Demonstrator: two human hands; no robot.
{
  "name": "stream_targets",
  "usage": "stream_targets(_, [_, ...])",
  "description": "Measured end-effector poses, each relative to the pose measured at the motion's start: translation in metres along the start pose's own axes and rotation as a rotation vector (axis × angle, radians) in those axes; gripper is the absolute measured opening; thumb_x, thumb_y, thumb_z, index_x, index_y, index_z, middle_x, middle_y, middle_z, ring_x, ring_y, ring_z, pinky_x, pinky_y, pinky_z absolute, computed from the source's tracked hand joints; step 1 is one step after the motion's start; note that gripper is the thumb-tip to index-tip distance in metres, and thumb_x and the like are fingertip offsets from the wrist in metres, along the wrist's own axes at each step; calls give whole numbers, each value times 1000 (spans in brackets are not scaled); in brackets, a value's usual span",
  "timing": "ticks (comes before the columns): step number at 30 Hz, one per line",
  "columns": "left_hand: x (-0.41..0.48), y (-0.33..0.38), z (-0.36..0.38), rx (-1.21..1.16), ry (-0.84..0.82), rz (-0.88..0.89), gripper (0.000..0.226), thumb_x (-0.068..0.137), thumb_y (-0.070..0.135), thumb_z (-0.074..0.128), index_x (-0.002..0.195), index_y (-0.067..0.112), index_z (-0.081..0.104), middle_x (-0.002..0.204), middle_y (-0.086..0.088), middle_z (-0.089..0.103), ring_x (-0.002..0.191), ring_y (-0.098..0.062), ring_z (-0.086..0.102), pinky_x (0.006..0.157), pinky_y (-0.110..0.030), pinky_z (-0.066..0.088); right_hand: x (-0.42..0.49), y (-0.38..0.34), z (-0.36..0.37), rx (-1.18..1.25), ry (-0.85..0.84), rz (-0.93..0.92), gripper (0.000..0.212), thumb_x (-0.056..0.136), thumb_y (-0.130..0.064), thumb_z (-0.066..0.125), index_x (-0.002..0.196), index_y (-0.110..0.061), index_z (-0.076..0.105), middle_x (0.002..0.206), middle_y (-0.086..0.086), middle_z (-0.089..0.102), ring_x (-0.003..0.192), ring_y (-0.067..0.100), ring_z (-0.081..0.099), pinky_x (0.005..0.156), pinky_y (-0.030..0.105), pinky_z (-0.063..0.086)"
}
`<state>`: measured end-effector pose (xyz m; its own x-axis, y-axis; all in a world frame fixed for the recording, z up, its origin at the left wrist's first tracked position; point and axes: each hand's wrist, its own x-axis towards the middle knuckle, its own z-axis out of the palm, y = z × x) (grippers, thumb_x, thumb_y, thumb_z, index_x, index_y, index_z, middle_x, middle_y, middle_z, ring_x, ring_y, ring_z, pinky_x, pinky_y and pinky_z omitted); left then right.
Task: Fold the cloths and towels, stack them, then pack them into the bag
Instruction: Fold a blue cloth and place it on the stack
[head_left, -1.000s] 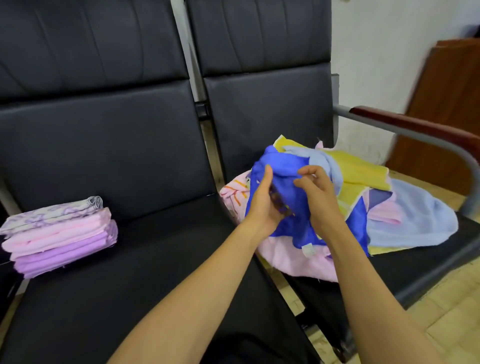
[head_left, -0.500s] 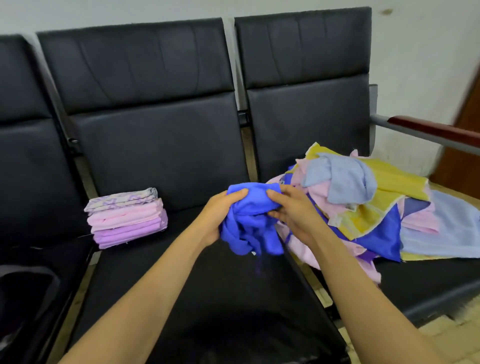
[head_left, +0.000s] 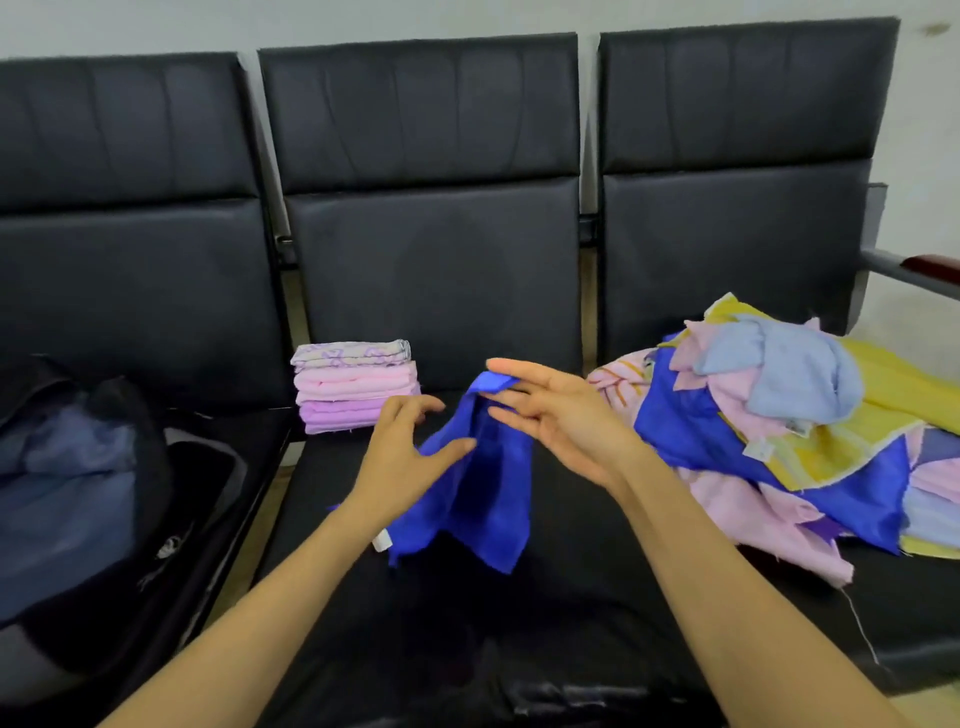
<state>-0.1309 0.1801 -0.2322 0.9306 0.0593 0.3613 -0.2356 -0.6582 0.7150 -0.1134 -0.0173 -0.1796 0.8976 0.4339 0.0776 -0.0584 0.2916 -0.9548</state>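
A bright blue cloth hangs crumpled over the middle black seat. My right hand pinches its top corner between the thumb and fingers. My left hand is spread beside the cloth's left edge, with the thumb touching the fabric. A folded stack of pink, lilac and patterned cloths sits at the back left of the same seat. On the right seat lies a loose pile of blue, pink, yellow and pale blue cloths. A dark bag lies open on the left seat.
Three black padded seats stand in a row against a pale wall. A metal armrest with a wooden top bounds the right seat. The loose pile overhangs that seat's front edge. Blue fabric shows inside the bag.
The blue cloth has come off the pile and moved left over the middle seat, where it now hangs partly opened out. My left hand has loosened its grip. The view has swung left, revealing the bag.
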Motion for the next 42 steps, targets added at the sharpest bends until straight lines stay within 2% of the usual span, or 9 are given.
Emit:
stream_targets(8, [-12,4,-2,-116,97,29,18,86,19,61,74,26,49,64,5,53,59,-11,43,57,-24,36,-1,3,20,-132,2,-130,42,89,13,50,112,-19,66,103,3,71,99,13,66,93,24,52])
stream_targets(14, [-11,-13,-18,-160,-35,-244,10,90,10,54,84,18,53,78,2,56,68,-12,47,58,-17,36,4,-2,7,48,263,-294,42,88,15,50,111,-17,63,93,1,71,90,8,66,85,17,52])
stream_targets(19, [-9,-37,-40,156,-144,-238,13,94,15,52,86,6,59,90,-11,61,77,-21,53,58,-27,35,7,3,-17,-310,593,-363,23,86,5,60,100,-13,66,83,-1,67,72,1,64,72,17,50])
stream_targets(23, [-13,-55,-50,310,-192,-299,19,94,25,58,78,16,57,77,-2,55,78,-24,55,65,-29,39,6,5,-33,-254,665,-275,8,93,-6,55,97,-11,61,81,2,61,67,7,61,58,15,51])
stream_targets(29, [-15,-54,-70,-616,117,-568,10,97,18,54,88,15,56,74,-4,60,59,-15,55,53,-29,56,-3,2,-39,-428,639,-51,17,101,-24,41,85,-22,45,74,2,55,46,13,56,39,20,42])
stream_targets(33, [-15,-37,-80,-1010,107,-603,11,97,22,54,100,15,61,56,9,62,40,-3,50,38,-14,40,-6,-7,-42,-457,550,84,16,101,-23,41,90,-14,48,64,8,50,33,10,46,34,19,36])
stream_targets(36, [-9,-43,-89,-959,73,-641,21,88,27,67,103,12,68,89,-2,74,74,-15,69,63,-25,52,-5,-13,-46,-341,538,199,15,101,-22,43,90,-16,50,51,2,51,29,7,42,30,15,32])
stream_targets(39, [-3,-55,-91,-777,133,-685,11,91,18,64,97,10,65,98,-7,68,75,-16,64,52,-25,52,-3,-4,-46,-357,495,407,20,100,-24,46,119,-16,48,91,11,66,53,15,65,43,23,53])
stream_targets(42, [0,-55,-82,-853,192,-565,18,100,12,48,113,7,59,98,-3,67,88,-14,65,71,-26,56,6,16,-44,-345,433,349,36,102,-21,42,135,-6,42,124,11,58,102,30,66,80,33,56])
